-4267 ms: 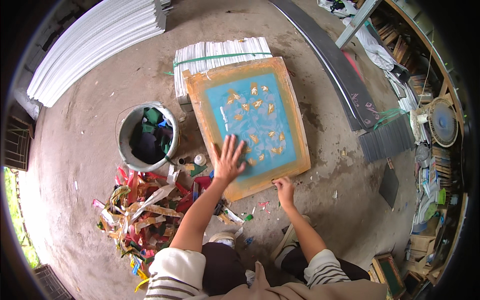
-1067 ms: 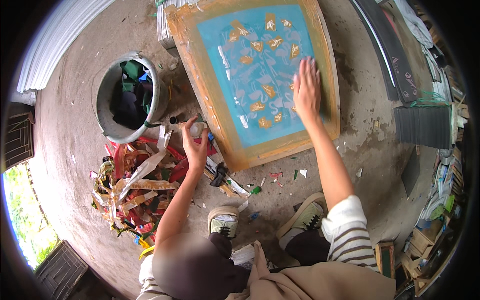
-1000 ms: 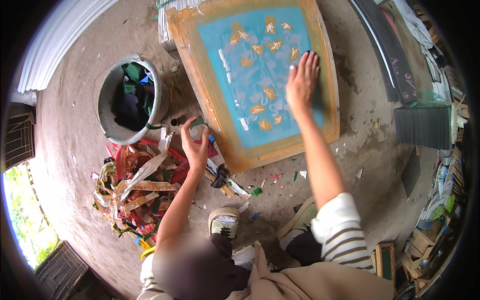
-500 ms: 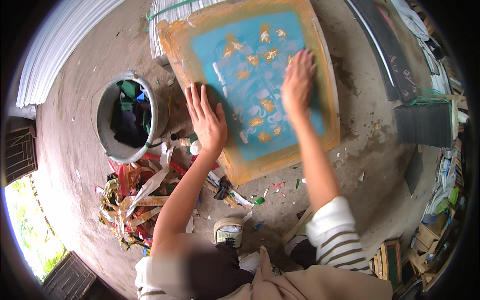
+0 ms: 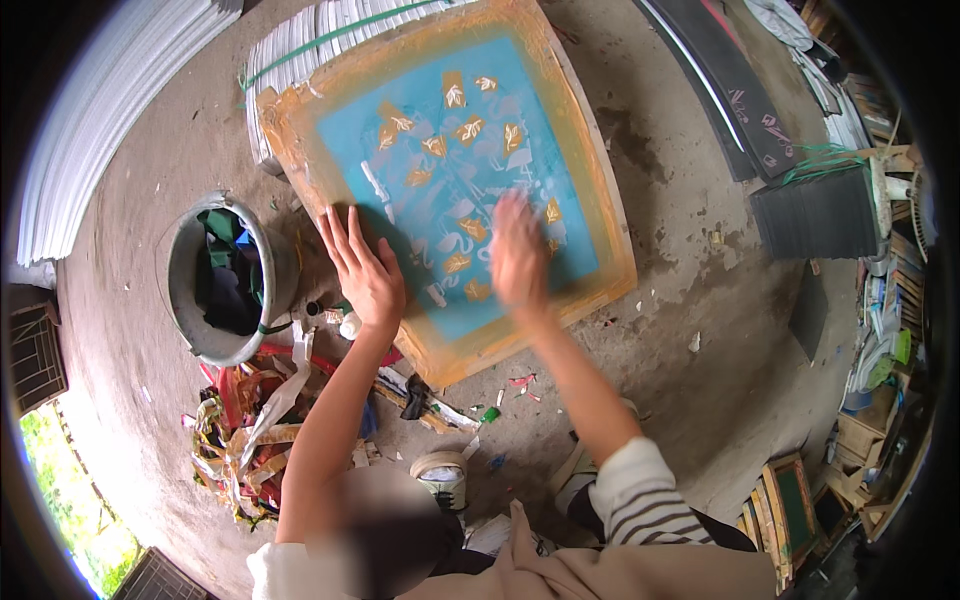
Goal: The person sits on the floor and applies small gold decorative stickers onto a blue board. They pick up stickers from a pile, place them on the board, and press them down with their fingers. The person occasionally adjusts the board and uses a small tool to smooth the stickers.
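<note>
The framed screen lies slantwise before me, its rough, ochre-smeared border around a smoother blue field; its far end seems propped on the strapped white stack behind it, perhaps for tilt. Near the screen's lower left sprawls a tangled heap of crinkled strips; further up that side stands a round grey bucket. My left hand lies on the screen's left border, fingers straight and slightly parted, clasping nothing, probably to steady it. My right hand blurs over the blue field; I cannot tell whether it pinches anything. Smallest, a white bottle sits just left of the screen.
</note>
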{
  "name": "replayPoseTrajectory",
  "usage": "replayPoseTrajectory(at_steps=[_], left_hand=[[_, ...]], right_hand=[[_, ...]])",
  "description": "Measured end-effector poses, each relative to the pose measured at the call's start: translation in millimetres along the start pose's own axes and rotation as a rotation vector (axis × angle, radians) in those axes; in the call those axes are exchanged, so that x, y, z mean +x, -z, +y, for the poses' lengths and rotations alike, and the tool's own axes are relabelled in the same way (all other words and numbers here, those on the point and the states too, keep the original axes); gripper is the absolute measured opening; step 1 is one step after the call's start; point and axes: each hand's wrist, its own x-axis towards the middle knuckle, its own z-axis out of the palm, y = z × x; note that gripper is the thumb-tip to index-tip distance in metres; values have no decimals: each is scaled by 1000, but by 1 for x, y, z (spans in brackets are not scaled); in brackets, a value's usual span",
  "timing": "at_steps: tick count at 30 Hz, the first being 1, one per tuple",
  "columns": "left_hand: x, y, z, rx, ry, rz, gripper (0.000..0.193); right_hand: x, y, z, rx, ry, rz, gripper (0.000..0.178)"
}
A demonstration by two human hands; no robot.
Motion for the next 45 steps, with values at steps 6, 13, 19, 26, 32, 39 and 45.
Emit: replayPoseTrajectory(at_steps=[6,13,19,26,32,39,45], left_hand=[[1,0,5,31,-17,9,55],[0,1,3,57,-13,2,56],[3,-3,9,43,-19,18,55],[-1,-1,-3,78,-32,29,55],[1,-2,4,41,-44,19,54],[-2,-3,1,55,-23,16,54],[0,-2,3,32,-1,28,51]], right_hand=[[-9,27,69,2,387,-165,43],[-43,17,12,154,10,-219,49],[-9,36,60,-78,179,-165,46],[-80,33,27,127,-19,-248,50],[-16,39,83,-90,58,-127,48],[-81,39,54,24,-44,-183,48],[-30,39,89,-37,61,-168,47]])
